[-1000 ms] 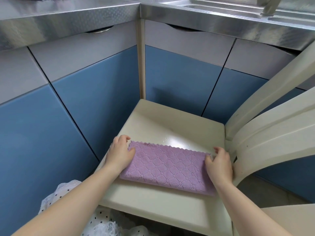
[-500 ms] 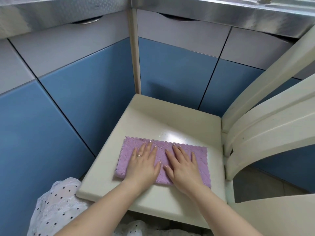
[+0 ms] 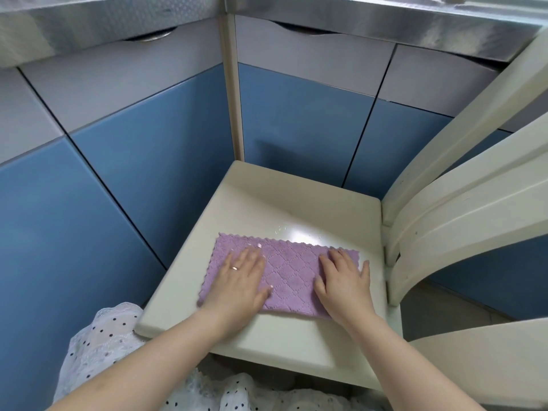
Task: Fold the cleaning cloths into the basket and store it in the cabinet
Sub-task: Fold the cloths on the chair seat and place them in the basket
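Observation:
A purple quilted cleaning cloth, folded into a long rectangle, lies flat on the cream chair seat. My left hand presses flat on the cloth's left part, fingers straight, a ring on one finger. My right hand presses flat on its right end, fingers spread and the outermost one reaching past the cloth's right edge onto the seat. No basket is in view.
Blue and grey cabinet doors close off the corner behind the seat, under a steel counter edge. The chair's cream backrest rises at the right. White dotted fabric shows at the lower left.
A second ago both hands held the cloth's two ends. They then lay flat side by side at its middle, and now they have slid apart toward its ends.

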Motion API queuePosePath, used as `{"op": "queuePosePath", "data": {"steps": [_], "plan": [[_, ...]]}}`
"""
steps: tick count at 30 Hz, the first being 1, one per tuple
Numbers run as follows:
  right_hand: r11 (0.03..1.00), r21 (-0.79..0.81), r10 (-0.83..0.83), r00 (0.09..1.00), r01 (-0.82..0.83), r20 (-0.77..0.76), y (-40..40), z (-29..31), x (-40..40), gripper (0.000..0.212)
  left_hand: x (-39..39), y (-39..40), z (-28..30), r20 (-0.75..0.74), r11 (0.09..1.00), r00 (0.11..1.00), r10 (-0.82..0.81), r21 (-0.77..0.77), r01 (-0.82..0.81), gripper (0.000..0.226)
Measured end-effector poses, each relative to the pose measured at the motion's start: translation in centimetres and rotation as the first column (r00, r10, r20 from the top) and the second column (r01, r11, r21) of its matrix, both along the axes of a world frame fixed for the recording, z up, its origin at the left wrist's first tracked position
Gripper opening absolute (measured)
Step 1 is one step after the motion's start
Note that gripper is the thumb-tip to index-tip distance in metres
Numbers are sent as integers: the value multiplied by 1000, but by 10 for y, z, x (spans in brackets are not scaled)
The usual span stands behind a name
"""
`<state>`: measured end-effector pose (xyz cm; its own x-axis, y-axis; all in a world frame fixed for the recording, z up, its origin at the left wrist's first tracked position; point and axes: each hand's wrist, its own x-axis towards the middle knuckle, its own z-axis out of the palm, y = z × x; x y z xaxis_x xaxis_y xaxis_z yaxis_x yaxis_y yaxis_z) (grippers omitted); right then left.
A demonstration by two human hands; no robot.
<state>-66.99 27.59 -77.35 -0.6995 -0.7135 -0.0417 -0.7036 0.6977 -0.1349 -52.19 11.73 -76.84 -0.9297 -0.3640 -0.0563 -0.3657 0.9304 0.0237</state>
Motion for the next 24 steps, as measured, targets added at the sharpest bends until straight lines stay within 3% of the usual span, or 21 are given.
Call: {"op": "queuePosePath", "data": {"steps": [3, 6, 8, 11, 16, 24], "plan": [[971, -62, 229, 973, -231, -38, -16, 13, -1, 40, 13, 30, -2, -144, 961, 952, -270, -93, 259, 51], [898, -11, 440, 898, -440, 19, -31, 20, 3, 68, 23, 49, -10, -124, 928, 921, -370, -100, 359, 46], [899, 54, 427, 898, -434, 102, -36, 22, 2, 80, 26, 46, -16, -92, 934, 933, -349, -117, 338, 46], [912, 89, 393, 916, -400, 82, -33, 21, -3, 50, 32, 28, -18, -89, 940, 941, -326, -140, 312, 47], [922, 90, 376, 926, -376, 8, -19, 19, -2, 50, 43, -13, -15, -46, 907, 930, -364, -244, 343, 54], [892, -1, 447, 883, -452, -143, 17, 23, 12, 40, 47, -60, -5, 47, 791, 825, -563, -259, 555, 46]]}}
